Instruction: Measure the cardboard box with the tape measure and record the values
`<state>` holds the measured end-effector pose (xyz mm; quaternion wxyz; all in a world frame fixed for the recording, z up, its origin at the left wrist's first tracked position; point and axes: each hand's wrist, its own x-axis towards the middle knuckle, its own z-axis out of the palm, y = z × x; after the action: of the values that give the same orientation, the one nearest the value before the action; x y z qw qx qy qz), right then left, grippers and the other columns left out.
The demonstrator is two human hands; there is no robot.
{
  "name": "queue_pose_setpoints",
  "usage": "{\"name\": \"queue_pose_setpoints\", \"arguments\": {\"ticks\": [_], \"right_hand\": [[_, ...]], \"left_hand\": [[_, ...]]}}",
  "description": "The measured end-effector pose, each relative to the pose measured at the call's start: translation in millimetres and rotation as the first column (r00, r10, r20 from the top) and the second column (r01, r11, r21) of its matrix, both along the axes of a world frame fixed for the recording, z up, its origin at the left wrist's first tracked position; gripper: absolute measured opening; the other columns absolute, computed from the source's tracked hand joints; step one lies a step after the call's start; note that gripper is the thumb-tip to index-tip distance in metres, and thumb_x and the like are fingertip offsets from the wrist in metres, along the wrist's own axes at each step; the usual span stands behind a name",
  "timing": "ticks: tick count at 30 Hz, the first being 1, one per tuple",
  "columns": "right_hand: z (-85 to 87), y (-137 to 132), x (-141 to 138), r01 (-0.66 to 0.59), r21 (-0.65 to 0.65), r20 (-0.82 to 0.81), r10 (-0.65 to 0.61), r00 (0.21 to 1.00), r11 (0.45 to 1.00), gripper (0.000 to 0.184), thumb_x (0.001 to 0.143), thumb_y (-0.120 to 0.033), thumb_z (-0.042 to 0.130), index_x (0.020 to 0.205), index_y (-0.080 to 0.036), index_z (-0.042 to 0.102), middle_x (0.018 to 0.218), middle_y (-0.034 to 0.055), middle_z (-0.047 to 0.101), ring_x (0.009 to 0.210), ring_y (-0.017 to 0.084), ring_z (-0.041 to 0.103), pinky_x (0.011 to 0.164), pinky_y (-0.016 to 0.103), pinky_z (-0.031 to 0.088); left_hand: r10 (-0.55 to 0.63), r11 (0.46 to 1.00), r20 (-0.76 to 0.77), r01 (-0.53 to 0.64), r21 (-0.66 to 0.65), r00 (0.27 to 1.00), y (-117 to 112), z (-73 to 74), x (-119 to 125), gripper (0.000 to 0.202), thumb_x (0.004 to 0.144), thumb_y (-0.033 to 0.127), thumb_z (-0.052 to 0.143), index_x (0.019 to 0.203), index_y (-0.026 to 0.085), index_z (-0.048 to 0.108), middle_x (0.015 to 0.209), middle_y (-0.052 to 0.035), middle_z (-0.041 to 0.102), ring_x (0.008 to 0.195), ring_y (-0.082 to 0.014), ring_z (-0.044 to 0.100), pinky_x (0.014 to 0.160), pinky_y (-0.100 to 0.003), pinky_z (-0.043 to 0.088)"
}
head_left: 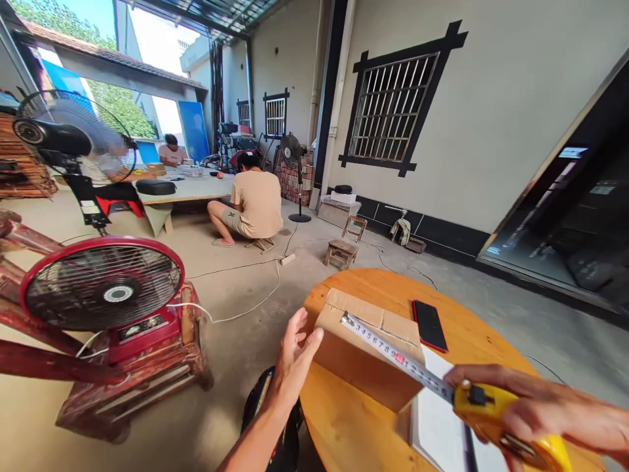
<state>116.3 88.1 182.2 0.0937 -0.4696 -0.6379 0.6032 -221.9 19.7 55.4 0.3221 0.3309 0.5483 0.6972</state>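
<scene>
A brown cardboard box [363, 367] sits on a round wooden table [339, 436]. My right hand [545, 406] grips a yellow tape measure [508, 416], its blade [393, 354] drawn out over the top of the box. The metal hook of the blade lies near the box's left end. Just left of the box is my left hand [295, 351], fingers apart and holding nothing; whether it touches the box I cannot tell. Under the tape measure lie white paper [437, 419] and a dark pen-like object [469, 446], partly hidden.
A phone with a red edge [430, 324] lies behind the box. At left, a red fan [103, 288] stands on a wooden chair. A small wooden chair [343, 249] is beyond the table. Several people sit around a large table [206, 188]; cables cross the floor.
</scene>
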Motion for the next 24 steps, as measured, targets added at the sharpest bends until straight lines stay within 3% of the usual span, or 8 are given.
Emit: {"name": "queue_pose_setpoints", "arguments": {"ticks": [1,3,5,11,16,19,22,24], "right_hand": [[15.8,15,-12,-0.099,-0.127,0.016,0.102,0.995,0.987,0.064,0.061,-0.041,0.07,0.122,-0.022,0.069,0.081,0.019,0.075,0.062,0.032,0.074,0.045,0.032,0.053],[38.3,38,-38,-0.156,-0.143,-0.013,0.156,0.988,0.977,0.062,0.063,-0.039,0.07,0.122,-0.02,0.067,0.083,0.0177,0.075,0.06,0.03,0.074,0.039,0.025,0.048],[46.9,52,-61,-0.216,-0.134,-0.013,0.217,0.976,0.967,0.057,0.067,-0.037,0.068,0.12,-0.017,0.067,0.08,0.0153,0.075,0.058,0.027,0.073,0.036,0.022,0.046],[34.4,70,-86,-0.276,-0.197,-0.015,0.279,0.96,0.941,0.048,0.075,-0.031,0.058,0.119,-0.011,0.065,0.071,0.0153,0.075,0.052,0.025,0.072,0.034,0.018,0.042],[36.3,74,-86,-0.198,-0.276,-0.044,0.194,0.98,0.94,0.045,0.068,-0.025,0.066,0.11,-0.011,0.071,0.065,0.011,0.074,0.046,0.022,0.07,0.032,0.016,0.039],[35.9,76,-80,-0.159,-0.299,-0.062,0.147,0.987,0.941,0.044,0.063,-0.023,0.069,0.106,-0.012,0.073,0.063,0.0088,0.074,0.046,0.021,0.07,0.033,0.014,0.039],[29.2,79,-65,-0.196,-0.253,-0.071,0.184,0.98,0.947,0.051,0.066,-0.031,0.068,0.113,-0.013,0.071,0.069,0.0149,0.075,0.051,0.025,0.072,0.033,0.016,0.041],[22.2,78,-52,-0.157,-0.208,-0.09,0.141,0.986,0.966,0.054,0.066,-0.036,0.067,0.115,-0.014,0.071,0.068,0.0169,0.075,0.049,0.025,0.072,0.033,0.016,0.04]], "left_hand": [[-0.036,0.999,0.032,0.035,0.03,0.999,10,-2.4,2,0.072,0.079,0.054,0.067,0.139,0.02,0.045,0.147,-0.0168,0.047,0.133,-0.0298,0.047,0.108,-0.042,0.04],[-0.088,0.993,0.084,0.082,0.08,0.993,24,-6.0,7,0.074,0.081,0.052,0.065,0.143,0.019,0.04,0.148,-0.0171,0.045,0.136,-0.0295,0.044,0.109,-0.041,0.039],[-0.086,0.993,0.09,0.078,0.09,0.992,31,-7.3,12,0.072,0.084,0.048,0.063,0.145,0.019,0.038,0.148,-0.0165,0.046,0.137,-0.0284,0.043,0.109,-0.039,0.04],[0.044,0.999,-0.061,-0.042,0.031,0.997,32,-1.5,22,0.06,0.089,0.03,0.052,0.148,0.025,0.036,0.149,-0.0082,0.047,0.139,-0.0238,0.041,0.113,-0.037,0.035],[0.088,0.996,-0.136,-0.089,0.001,0.987,36,3.6,26,0.05,0.087,0.026,0.048,0.136,0.021,0.053,0.15,-0.0066,0.046,0.142,-0.0233,0.036,0.117,-0.035,0.028],[0.11,0.994,-0.157,-0.112,-0.004,0.981,38,4.5,26,0.049,0.086,0.026,0.047,0.133,0.019,0.058,0.147,-0.0083,0.049,0.14,-0.024,0.038,0.117,-0.037,0.028],[0.124,0.992,-0.171,-0.127,-0.007,0.977,39,5.0,26,0.049,0.085,0.025,0.047,0.132,0.019,0.059,0.145,-0.0083,0.051,0.14,-0.0242,0.039,0.117,-0.038,0.028],[0.127,0.991,-0.177,-0.132,-0.021,0.976,40,5.2,26,0.049,0.084,0.024,0.048,0.131,0.019,0.06,0.144,-0.0083,0.052,0.139,-0.0245,0.039,0.117,-0.038,0.028]]}}
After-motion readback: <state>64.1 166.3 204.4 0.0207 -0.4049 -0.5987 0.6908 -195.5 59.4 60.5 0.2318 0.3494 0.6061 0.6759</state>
